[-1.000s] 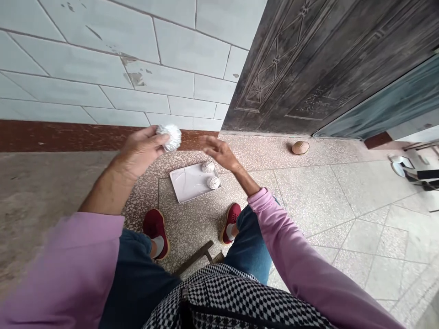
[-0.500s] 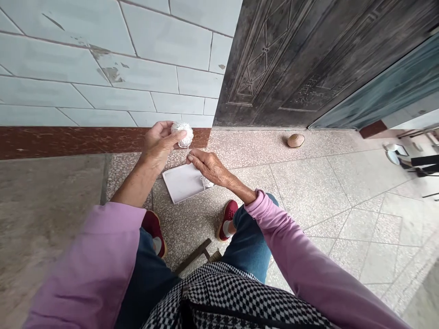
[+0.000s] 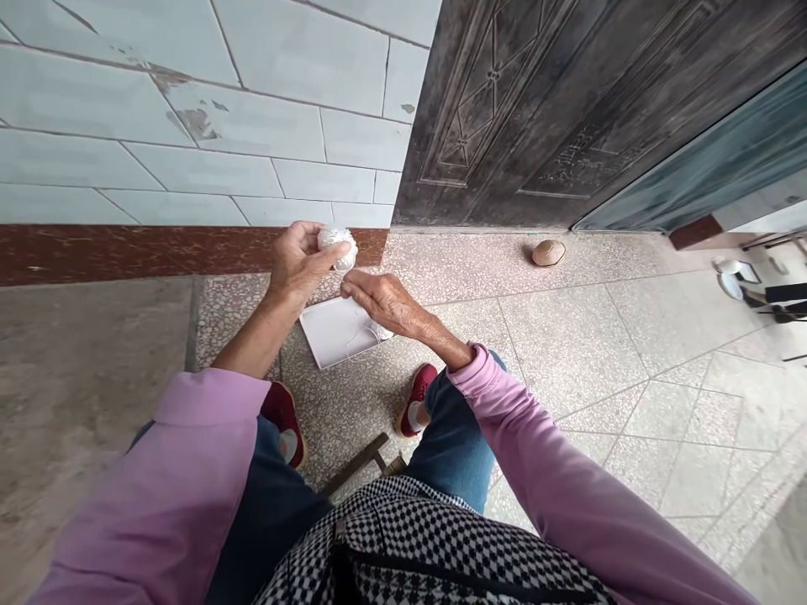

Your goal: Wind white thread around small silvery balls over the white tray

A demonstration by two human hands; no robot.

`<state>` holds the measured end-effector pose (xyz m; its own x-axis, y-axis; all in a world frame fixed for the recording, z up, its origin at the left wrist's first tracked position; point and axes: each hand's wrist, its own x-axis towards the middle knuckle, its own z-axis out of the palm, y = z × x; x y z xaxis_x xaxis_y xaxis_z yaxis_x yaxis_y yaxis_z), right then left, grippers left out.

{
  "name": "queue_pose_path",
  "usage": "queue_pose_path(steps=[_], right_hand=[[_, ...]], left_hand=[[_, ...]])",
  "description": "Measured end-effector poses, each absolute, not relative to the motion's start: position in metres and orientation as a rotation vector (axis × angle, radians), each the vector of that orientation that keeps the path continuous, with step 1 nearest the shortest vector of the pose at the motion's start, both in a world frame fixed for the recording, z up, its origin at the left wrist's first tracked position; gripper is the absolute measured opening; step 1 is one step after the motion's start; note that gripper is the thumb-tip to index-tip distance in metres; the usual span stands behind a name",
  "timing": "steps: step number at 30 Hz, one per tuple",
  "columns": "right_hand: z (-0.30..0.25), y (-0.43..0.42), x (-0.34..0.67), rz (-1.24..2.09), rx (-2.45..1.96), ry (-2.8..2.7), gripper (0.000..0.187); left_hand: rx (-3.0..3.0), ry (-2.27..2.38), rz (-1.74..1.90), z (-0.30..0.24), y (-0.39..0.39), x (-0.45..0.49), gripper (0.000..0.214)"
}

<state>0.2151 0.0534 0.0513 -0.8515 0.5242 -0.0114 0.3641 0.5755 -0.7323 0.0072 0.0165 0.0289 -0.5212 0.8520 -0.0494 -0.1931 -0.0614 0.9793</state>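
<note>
A ball of white yarn (image 3: 339, 249) is held between the thumb and fingers of my left hand (image 3: 299, 263), in front of the wall's base. Just below and to the right, my right hand (image 3: 389, 304) is closed in a pinch, close to the ball. The strand at its fingertips is too thin to make out clearly now. On the floor below lies a shallow white tray (image 3: 331, 336). A second bundle of white yarn (image 3: 381, 331) rests at its right end, partly hidden by my right hand, with loose strands trailing into the tray.
A white tiled wall (image 3: 208, 181) and a dark carved door (image 3: 504, 126) stand ahead. A round tan object (image 3: 548, 253) sits on the speckled floor (image 3: 555, 336) by the door. Between my red shoes (image 3: 417, 399) is a wooden bar (image 3: 356, 466).
Both hands keep nearly the same pose. The right hand has shifted slightly up beside the ball, and loose strands in the tray show more. The view has tilted a little.
</note>
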Motion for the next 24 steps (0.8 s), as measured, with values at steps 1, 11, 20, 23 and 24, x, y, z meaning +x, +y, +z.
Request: queue_pose_path(steps=[1,11,20,23,24], right_hand=[[0.056,0.057,0.217,1.151,-0.731,-2.531,0.037],[0.071,0.094,0.232,1.086,-0.988,-2.090,0.059],[0.050,0.086,0.218,1.234,-0.946,-2.254,0.046],[0.047,0.078,0.215,1.223,-0.879,-2.363,0.045],[0.046,0.075,0.215,1.212,-0.870,-2.400,0.046]], left_hand=[[0.817,1.434,1.670,0.029,0.016,0.007,0.051],[0.949,1.123,1.239,0.045,-0.009,0.023,0.063],[0.820,1.062,1.485,0.044,0.002,0.011,0.061],[0.816,1.132,1.564,0.043,0.005,0.003,0.055],[0.817,1.161,1.579,0.042,0.006,0.001,0.053]])
